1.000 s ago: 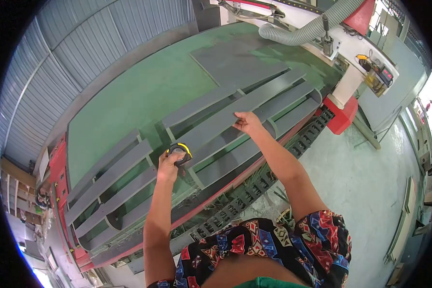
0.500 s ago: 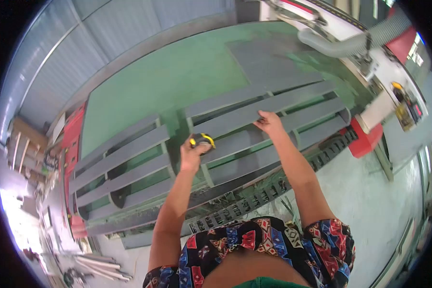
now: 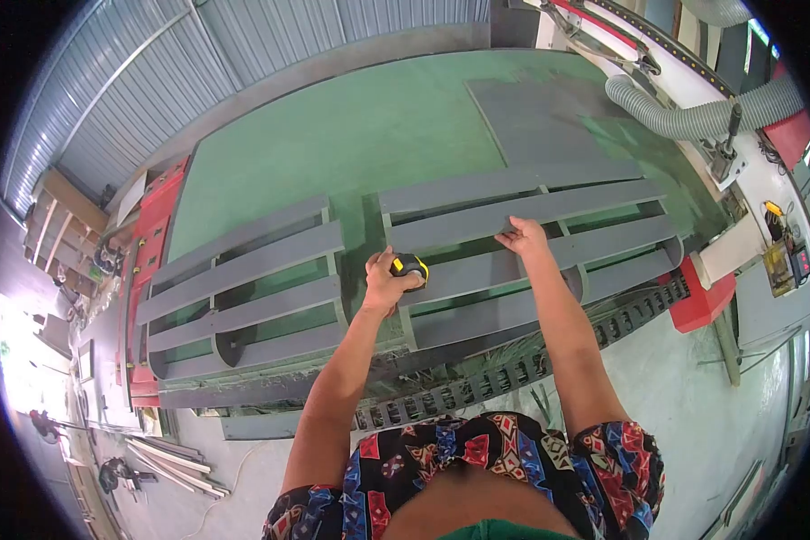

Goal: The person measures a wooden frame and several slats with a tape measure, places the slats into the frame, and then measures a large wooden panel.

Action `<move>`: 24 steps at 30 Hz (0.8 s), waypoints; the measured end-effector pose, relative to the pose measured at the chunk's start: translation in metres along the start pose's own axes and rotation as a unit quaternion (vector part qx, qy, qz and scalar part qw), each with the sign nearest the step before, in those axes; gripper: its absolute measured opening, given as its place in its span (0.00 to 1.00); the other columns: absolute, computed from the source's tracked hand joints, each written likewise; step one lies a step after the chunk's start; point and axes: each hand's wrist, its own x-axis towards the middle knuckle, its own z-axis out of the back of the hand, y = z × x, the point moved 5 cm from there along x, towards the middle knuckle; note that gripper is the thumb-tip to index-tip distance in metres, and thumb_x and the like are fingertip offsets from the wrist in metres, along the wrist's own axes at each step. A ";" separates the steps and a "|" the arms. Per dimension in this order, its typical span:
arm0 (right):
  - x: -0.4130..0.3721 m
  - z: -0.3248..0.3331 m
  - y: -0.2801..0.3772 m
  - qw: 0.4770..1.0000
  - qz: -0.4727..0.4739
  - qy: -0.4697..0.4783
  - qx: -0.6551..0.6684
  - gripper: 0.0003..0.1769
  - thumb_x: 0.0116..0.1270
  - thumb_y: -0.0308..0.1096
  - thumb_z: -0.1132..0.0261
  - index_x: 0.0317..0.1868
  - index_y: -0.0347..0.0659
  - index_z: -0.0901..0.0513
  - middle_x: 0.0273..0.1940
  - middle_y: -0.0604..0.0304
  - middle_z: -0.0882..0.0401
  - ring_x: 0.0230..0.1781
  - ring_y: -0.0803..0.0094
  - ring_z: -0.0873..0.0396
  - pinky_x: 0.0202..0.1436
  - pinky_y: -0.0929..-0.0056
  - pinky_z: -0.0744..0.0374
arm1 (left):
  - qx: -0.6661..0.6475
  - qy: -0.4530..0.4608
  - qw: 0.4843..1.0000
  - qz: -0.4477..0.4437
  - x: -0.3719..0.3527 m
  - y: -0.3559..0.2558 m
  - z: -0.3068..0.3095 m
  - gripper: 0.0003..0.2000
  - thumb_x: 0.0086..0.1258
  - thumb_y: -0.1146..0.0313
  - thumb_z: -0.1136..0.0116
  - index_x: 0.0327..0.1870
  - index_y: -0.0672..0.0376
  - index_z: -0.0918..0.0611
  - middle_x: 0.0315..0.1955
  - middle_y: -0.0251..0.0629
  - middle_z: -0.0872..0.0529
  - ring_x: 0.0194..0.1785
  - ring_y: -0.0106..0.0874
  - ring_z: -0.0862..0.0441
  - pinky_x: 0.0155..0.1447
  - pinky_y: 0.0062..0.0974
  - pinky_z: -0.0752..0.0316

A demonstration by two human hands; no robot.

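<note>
My left hand [image 3: 390,280] is wrapped round a black and yellow tape measure [image 3: 409,268], held over the left end of the right-hand grey slatted frame [image 3: 463,279]. My right hand [image 3: 524,238] is closed in a pinch at the middle of that frame, beside its second slat. A small dark grey piece shows at its fingertips; its kind I cannot make out. To the left lies a similar slatted frame [image 3: 270,301], with a narrow gap between the two. Both rest on a green machine bed [image 3: 315,153].
A flat grey panel [image 3: 535,121] lies farther back on the bed. The machine's gantry with a ribbed hose [image 3: 693,115] stands at the right. A black cable chain [image 3: 504,378] runs along the near edge. Several long strips [image 3: 175,466] lie on the floor at left.
The view has shifted, so the frames sit a little farther right and the picture is sharper. My left hand still holds the tape measure, and my right hand is still pinched over the same frame.
</note>
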 end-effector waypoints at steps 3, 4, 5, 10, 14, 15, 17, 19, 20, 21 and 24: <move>0.015 0.001 -0.005 0.997 0.004 0.069 0.021 0.20 0.58 0.23 0.41 0.51 0.31 0.35 0.52 0.43 0.34 0.51 0.45 0.31 0.50 0.37 0.27 | -0.067 -0.019 0.996 0.051 0.002 0.005 0.002 0.28 0.40 0.71 0.31 0.46 0.71 0.24 0.51 0.46 0.28 0.55 0.33 0.29 0.59 0.28 0.33; 0.028 0.007 -0.008 0.996 0.009 0.080 0.027 0.21 0.57 0.22 0.41 0.51 0.32 0.35 0.52 0.42 0.34 0.50 0.44 0.31 0.49 0.36 0.27 | -0.174 -0.005 0.982 0.079 0.007 0.011 -0.006 0.27 0.41 0.71 0.31 0.46 0.70 0.24 0.49 0.45 0.27 0.53 0.33 0.28 0.59 0.28 0.33; 0.038 0.010 -0.010 0.995 0.016 0.087 0.035 0.21 0.57 0.22 0.41 0.51 0.32 0.35 0.52 0.41 0.35 0.50 0.44 0.31 0.48 0.35 0.27 | -0.202 0.034 0.974 0.091 0.005 -0.005 -0.009 0.33 0.43 0.72 0.32 0.53 0.74 0.31 0.46 0.44 0.25 0.49 0.32 0.26 0.56 0.27 0.31; 0.024 0.001 -0.012 0.999 -0.005 -0.002 0.040 0.21 0.59 0.23 0.42 0.53 0.34 0.35 0.53 0.43 0.36 0.49 0.43 0.32 0.47 0.34 0.26 | -0.163 0.061 0.983 0.059 0.013 0.000 -0.015 0.41 0.45 0.75 0.34 0.62 0.80 0.42 0.41 0.43 0.22 0.42 0.30 0.23 0.51 0.24 0.29; 0.020 -0.005 -0.014 0.999 -0.019 -0.030 0.006 0.21 0.62 0.26 0.43 0.55 0.35 0.36 0.52 0.44 0.34 0.48 0.44 0.30 0.48 0.34 0.27 | -0.158 0.045 0.983 0.078 0.019 0.010 -0.014 0.42 0.45 0.75 0.35 0.62 0.83 0.45 0.41 0.44 0.22 0.40 0.28 0.22 0.49 0.23 0.28; 0.019 -0.005 -0.014 0.999 -0.019 -0.047 0.004 0.21 0.63 0.28 0.44 0.56 0.35 0.35 0.52 0.44 0.33 0.49 0.44 0.30 0.48 0.34 0.28 | -0.159 0.046 0.983 0.079 0.021 0.013 -0.014 0.42 0.45 0.75 0.35 0.62 0.83 0.45 0.41 0.44 0.22 0.40 0.28 0.22 0.49 0.23 0.28; 0.014 -0.007 -0.012 0.999 -0.008 -0.047 0.020 0.21 0.64 0.30 0.45 0.56 0.34 0.37 0.54 0.43 0.35 0.50 0.43 0.31 0.52 0.33 0.31 | -0.162 0.053 0.983 0.070 0.022 0.012 -0.014 0.43 0.46 0.75 0.35 0.62 0.84 0.46 0.41 0.44 0.22 0.40 0.28 0.22 0.50 0.23 0.28; 0.006 -0.011 -0.009 0.998 0.001 -0.048 0.037 0.22 0.65 0.32 0.45 0.57 0.32 0.38 0.56 0.41 0.38 0.52 0.42 0.31 0.55 0.32 0.35 | -0.169 0.062 0.980 0.079 0.021 0.008 -0.014 0.43 0.46 0.76 0.35 0.62 0.84 0.47 0.41 0.44 0.22 0.40 0.29 0.22 0.49 0.23 0.28; 0.004 -0.010 -0.008 0.998 0.012 -0.065 0.010 0.21 0.65 0.32 0.45 0.57 0.34 0.37 0.55 0.41 0.37 0.51 0.42 0.31 0.55 0.31 0.36 | -0.177 0.072 0.977 0.089 0.020 0.007 -0.015 0.43 0.46 0.76 0.35 0.62 0.84 0.47 0.41 0.45 0.22 0.40 0.29 0.22 0.49 0.23 0.28; 0.002 -0.009 -0.006 0.996 0.023 -0.083 -0.017 0.21 0.66 0.33 0.45 0.57 0.35 0.37 0.55 0.41 0.36 0.49 0.42 0.30 0.54 0.30 0.36 | -0.177 0.073 0.977 0.089 0.021 0.013 -0.017 0.43 0.46 0.76 0.35 0.62 0.84 0.47 0.41 0.45 0.22 0.40 0.29 0.22 0.49 0.23 0.28; 0.008 -0.009 -0.007 0.997 0.021 -0.061 -0.050 0.21 0.66 0.35 0.44 0.56 0.37 0.36 0.53 0.41 0.35 0.46 0.43 0.29 0.54 0.28 0.38 | -0.190 0.045 0.977 0.087 0.025 0.027 -0.019 0.42 0.47 0.77 0.36 0.62 0.84 0.47 0.41 0.43 0.22 0.39 0.28 0.22 0.48 0.23 0.28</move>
